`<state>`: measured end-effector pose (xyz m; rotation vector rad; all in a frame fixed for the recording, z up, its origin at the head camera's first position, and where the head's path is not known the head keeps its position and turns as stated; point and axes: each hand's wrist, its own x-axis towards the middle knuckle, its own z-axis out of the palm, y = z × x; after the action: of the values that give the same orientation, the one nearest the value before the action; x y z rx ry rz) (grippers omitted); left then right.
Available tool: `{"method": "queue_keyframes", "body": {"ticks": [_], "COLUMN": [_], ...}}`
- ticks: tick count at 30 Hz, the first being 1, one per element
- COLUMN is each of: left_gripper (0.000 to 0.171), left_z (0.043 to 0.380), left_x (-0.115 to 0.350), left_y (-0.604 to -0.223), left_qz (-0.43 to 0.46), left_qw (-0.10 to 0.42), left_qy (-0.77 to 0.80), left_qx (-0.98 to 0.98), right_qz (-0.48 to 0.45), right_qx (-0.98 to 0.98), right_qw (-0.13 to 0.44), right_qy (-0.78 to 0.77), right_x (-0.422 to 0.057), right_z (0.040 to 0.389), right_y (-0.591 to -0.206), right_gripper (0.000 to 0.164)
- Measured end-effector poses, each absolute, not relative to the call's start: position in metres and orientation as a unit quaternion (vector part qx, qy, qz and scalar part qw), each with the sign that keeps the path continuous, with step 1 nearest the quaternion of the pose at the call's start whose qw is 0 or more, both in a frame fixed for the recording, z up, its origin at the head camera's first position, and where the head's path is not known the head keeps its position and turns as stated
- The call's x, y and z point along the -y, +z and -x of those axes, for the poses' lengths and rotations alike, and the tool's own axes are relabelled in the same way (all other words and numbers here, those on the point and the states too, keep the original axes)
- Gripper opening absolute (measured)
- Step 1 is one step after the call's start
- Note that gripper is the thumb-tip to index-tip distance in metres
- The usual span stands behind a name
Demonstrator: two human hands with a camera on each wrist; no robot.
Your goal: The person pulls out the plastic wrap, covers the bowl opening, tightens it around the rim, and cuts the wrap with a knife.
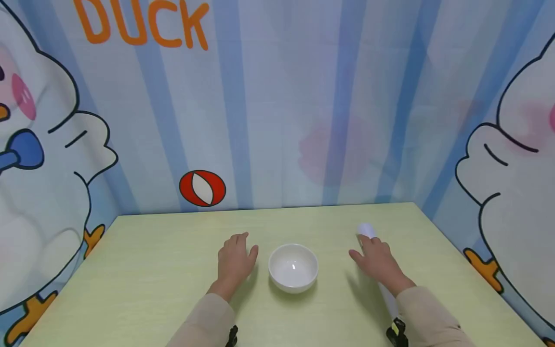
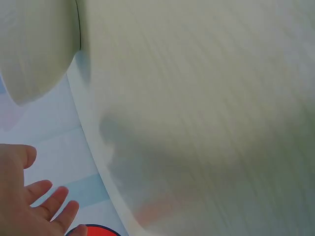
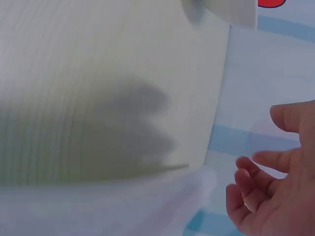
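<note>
A white round bowl (image 1: 293, 268) stands upright on the table between the two hands. To its left my left hand (image 1: 236, 260) is held over the table, fingers loosely extended and holding nothing; the left wrist view also shows this hand (image 2: 37, 196) with its fingers spread. My right hand (image 1: 376, 260) hovers at the bowl's right with relaxed fingers. Beneath it runs a long, narrow, whitish-lavender thing (image 1: 389, 300), partly hidden by the hand and sleeve. In the right wrist view that pale thing (image 3: 98, 211) is blurred along the bottom, apart from the right hand (image 3: 275, 182).
The pale yellow-green table (image 1: 143, 279) ends at a back edge against a blue-striped curtain (image 1: 282, 106). Duck figures and a red-and-white ball (image 1: 202, 188) are printed on the backdrop. Shadows of both hands fall on the tabletop.
</note>
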<state>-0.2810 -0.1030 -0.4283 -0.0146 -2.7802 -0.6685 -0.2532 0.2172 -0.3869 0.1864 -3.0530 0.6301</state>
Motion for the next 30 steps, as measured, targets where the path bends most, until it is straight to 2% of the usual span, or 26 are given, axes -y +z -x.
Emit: {"method": "queue_keyframes", "body": {"ticks": [5,9,15,19,24,30], "left_gripper": [0.041,0.039,0.038,0.035,0.033,0.031], "left_z": [0.281,0.278,0.274,0.272,0.275,0.272], "left_x": [0.107,0.108,0.112,0.118,0.121,0.125], "left_y": [-0.427,-0.429,-0.427,-0.424,-0.422,-0.421], "left_qz": [0.002,0.001,0.005,0.011,0.016,0.006], "left_qw": [0.152,0.136,0.123,0.113,0.102,0.086], "left_qy": [-0.274,-0.310,-0.311,-0.306,-0.298,-0.295], "left_qx": [0.950,0.941,0.942,0.945,0.949,0.952], "right_qz": [-0.054,-0.035,0.013,0.031,0.040,0.032], "right_qx": [0.964,0.966,0.966,0.955,0.950,0.943], "right_qw": [-0.049,-0.087,-0.149,-0.188,-0.200,-0.189], "right_qy": [0.257,0.241,0.209,0.226,0.235,0.272], "right_x": [-0.237,-0.258,-0.279,-0.282,-0.283,-0.284], "right_z": [0.249,0.244,0.236,0.231,0.232,0.229], "right_y": [-0.378,-0.378,-0.383,-0.383,-0.382,-0.386], "right_gripper": [0.058,0.058,0.037,0.034,0.038,0.033]}}
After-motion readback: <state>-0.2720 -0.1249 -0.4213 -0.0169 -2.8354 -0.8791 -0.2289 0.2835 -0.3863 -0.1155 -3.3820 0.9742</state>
